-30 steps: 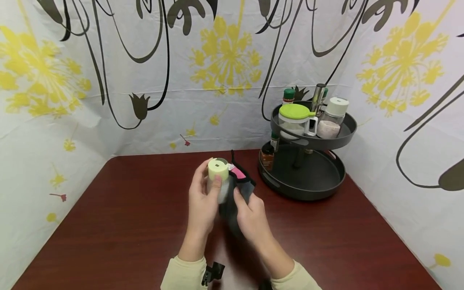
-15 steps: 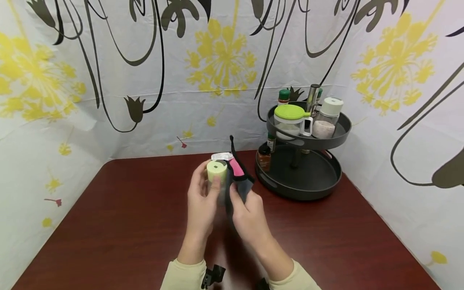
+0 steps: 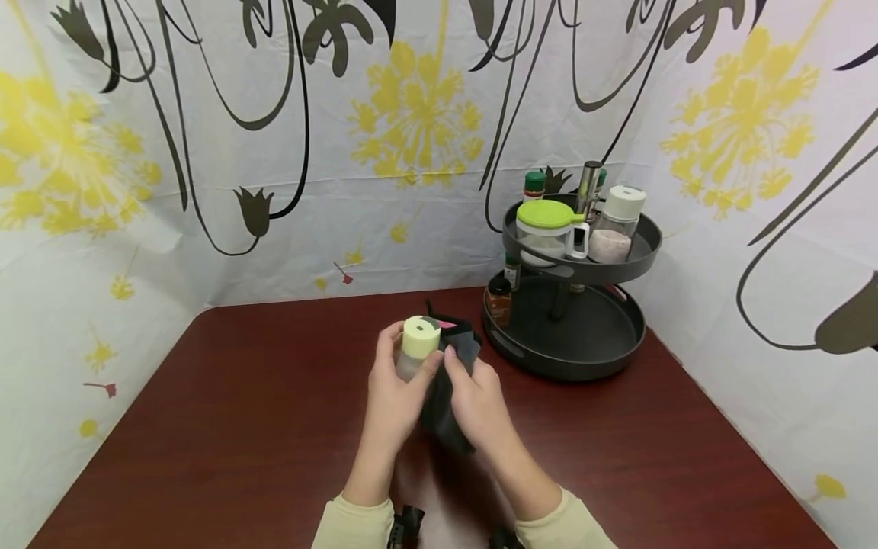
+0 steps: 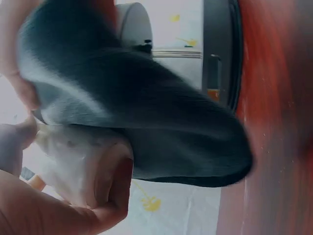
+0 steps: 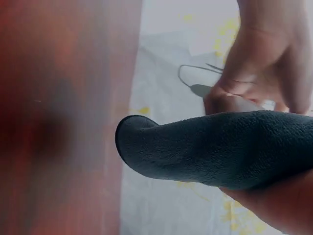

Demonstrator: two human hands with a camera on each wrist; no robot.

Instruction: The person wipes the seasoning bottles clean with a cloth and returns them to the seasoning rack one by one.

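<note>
My left hand (image 3: 392, 400) grips a clear shaker jar (image 3: 420, 337) with a pale cream lid, holding it tilted above the table. Right beside it, my right hand (image 3: 480, 402) pinches a dark grey cloth (image 3: 442, 419) with black edging and a small pink patch near its top. The cloth touches the jar's right side and hangs down between both hands. In the left wrist view the cloth (image 4: 146, 107) lies along the jar (image 4: 73, 161), whose base sits against curled fingers. From the right wrist, the cloth (image 5: 205, 147) hides most of the jar.
A black two-tier turntable (image 3: 572, 371) stands at the back right. Its upper tray carries a green-lidded jar (image 3: 545, 229), a white-capped jar (image 3: 613, 232) and other bottles. A brown spice bottle (image 3: 499, 301) is on the lower tray. Patterned fabric walls (image 3: 295, 267) border the dark red table (image 3: 206, 427).
The cloth's upper end has dropped, so less of the pink patch shows and its white label is out of sight. The jar has moved slightly right and down, tilting more.
</note>
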